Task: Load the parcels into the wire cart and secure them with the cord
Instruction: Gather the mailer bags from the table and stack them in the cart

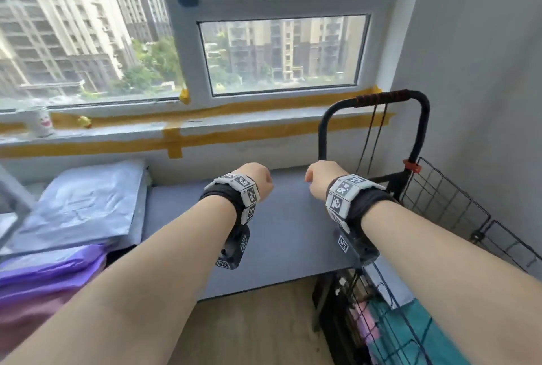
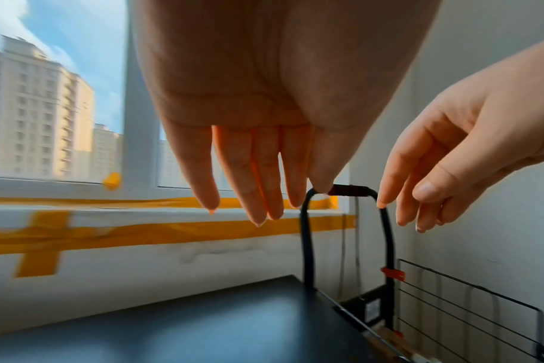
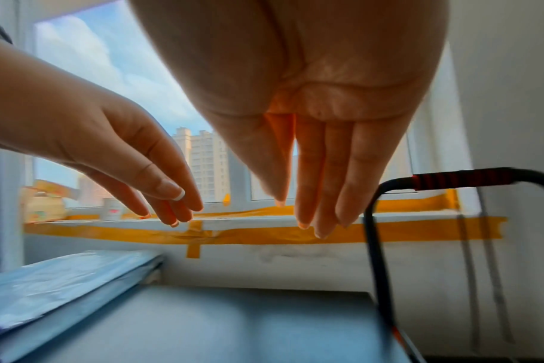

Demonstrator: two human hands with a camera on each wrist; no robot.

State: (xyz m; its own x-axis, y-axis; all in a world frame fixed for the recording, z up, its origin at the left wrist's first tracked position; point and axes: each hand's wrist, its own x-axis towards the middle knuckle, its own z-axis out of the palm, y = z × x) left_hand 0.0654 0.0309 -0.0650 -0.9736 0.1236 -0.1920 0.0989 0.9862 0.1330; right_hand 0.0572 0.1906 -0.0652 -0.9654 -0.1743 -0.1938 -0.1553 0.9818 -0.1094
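Both hands hang in the air above the grey table (image 1: pixel 278 235), palms down, holding nothing. The left hand (image 1: pixel 258 181) shows straight, slack fingers (image 2: pixel 255 172) in its wrist view; the right hand (image 1: pixel 321 178) likewise has fingers (image 3: pixel 314 172) extended and released.

Progress, as judged: loading is at most begun. The wire cart (image 1: pixel 440 203) stands at the table's right edge against the wall, its black handle (image 1: pixel 378 101) upright; a teal item (image 1: pixel 422 332) and something pink appear behind the wire at the lower right, though whether these are loaded parcels cannot be told. Still waiting are the grey parcels (image 1: pixel 85 203) stacked at the table's left edge, with a purple parcel (image 1: pixel 50 276) in front of them. The cord (image 1: pixel 381 98), red and black, is wound round the handle top with strands hanging down; it secures nothing yet.

Surroundings: a windowsill (image 1: pixel 205 127) with yellow tape (image 1: pixel 173 142), a white cup (image 1: pixel 41 121) and a small yellow object at its left end. Nothing lies between the hands and the parcels; the handle stands just beside the right hand
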